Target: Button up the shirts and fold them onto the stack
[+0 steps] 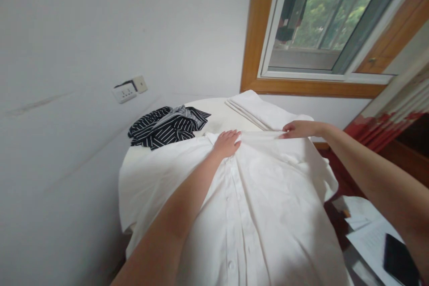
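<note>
A white button-up shirt (254,205) lies spread over a small round table (217,114), its button placket running toward me. My left hand (227,142) rests on the shirt near its far edge, fingers curled and pressing the cloth. My right hand (296,129) pinches the shirt's far edge further right. Just beyond the hands lies a folded white cloth (259,109).
A crumpled black-and-white striped garment (167,127) lies at the table's far left. A wall socket (129,90) sits on the white wall, and a wood-framed window (321,31) is behind. Papers and a dark phone (398,261) lie at lower right, beside a red curtain (389,120).
</note>
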Action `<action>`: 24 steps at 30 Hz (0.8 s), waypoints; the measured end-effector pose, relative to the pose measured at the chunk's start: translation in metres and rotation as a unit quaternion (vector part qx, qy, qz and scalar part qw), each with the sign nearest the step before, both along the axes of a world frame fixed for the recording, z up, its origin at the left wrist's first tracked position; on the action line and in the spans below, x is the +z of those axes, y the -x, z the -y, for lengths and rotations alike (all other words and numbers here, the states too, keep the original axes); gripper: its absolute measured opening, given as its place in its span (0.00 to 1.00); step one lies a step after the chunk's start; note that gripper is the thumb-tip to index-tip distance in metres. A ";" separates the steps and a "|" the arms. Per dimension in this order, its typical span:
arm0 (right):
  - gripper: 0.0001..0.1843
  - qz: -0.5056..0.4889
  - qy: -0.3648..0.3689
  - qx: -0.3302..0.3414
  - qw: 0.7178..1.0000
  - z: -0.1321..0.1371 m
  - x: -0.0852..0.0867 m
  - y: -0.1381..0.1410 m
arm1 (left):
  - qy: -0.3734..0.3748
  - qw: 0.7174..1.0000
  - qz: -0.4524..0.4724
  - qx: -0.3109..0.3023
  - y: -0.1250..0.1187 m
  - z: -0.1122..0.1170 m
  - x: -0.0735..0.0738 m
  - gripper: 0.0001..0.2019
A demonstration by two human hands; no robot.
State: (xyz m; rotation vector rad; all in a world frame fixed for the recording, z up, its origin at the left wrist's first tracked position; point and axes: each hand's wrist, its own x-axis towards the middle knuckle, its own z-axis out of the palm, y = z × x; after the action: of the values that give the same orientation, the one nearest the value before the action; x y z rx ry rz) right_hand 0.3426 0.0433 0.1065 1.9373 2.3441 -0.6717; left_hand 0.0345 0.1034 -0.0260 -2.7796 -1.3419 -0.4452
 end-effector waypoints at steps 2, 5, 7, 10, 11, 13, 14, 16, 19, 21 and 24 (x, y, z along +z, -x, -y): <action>0.30 0.018 0.025 -0.009 0.999 0.005 0.010 -0.011 | 0.000 1.000 0.002 0.002 0.000 0.000 0.000 0.25; 0.30 0.055 0.021 -0.024 0.998 0.006 0.024 -0.028 | -0.002 1.000 0.006 0.002 -0.001 0.000 -0.001 0.26; 0.29 0.106 -0.026 -0.028 0.994 0.001 0.028 -0.034 | -0.003 1.000 0.007 0.000 -0.001 0.000 -0.001 0.26; 0.24 0.218 -0.135 -0.069 0.964 -0.009 0.021 -0.029 | 0.001 1.000 0.010 0.003 -0.002 0.000 0.000 0.25; 0.22 0.255 -0.175 -0.084 0.947 -0.011 0.017 -0.023 | 0.002 1.000 0.010 0.004 -0.002 0.001 0.000 0.25; 0.19 0.312 -0.249 -0.098 0.912 -0.012 0.006 -0.007 | 0.001 1.000 0.008 0.003 -0.002 0.001 0.000 0.25; 0.17 0.329 -0.280 -0.097 0.897 -0.010 0.000 0.003 | 0.001 1.000 0.006 0.003 -0.002 0.001 0.000 0.25; 0.16 0.343 -0.323 -0.094 0.877 -0.006 -0.008 0.025 | -0.001 1.000 0.004 0.006 -0.002 0.001 0.000 0.25; 0.19 0.312 -0.353 -0.055 0.881 0.000 -0.023 0.063 | -0.005 1.000 0.002 0.023 -0.004 0.002 -0.001 0.25; 0.18 0.255 -0.323 0.012 0.911 0.003 -0.040 0.085 | -0.008 0.999 0.001 0.038 -0.005 0.002 -0.001 0.26; 0.20 0.189 -0.248 0.056 0.949 0.007 -0.080 0.105 | -0.013 0.998 -0.004 0.054 -0.007 0.003 -0.002 0.26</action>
State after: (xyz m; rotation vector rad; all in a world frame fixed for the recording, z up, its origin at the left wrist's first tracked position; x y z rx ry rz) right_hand 0.2378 0.0362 0.0266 1.8449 2.4918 0.3123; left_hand 0.0411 0.1004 -0.0280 -2.6686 -1.4656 -0.4443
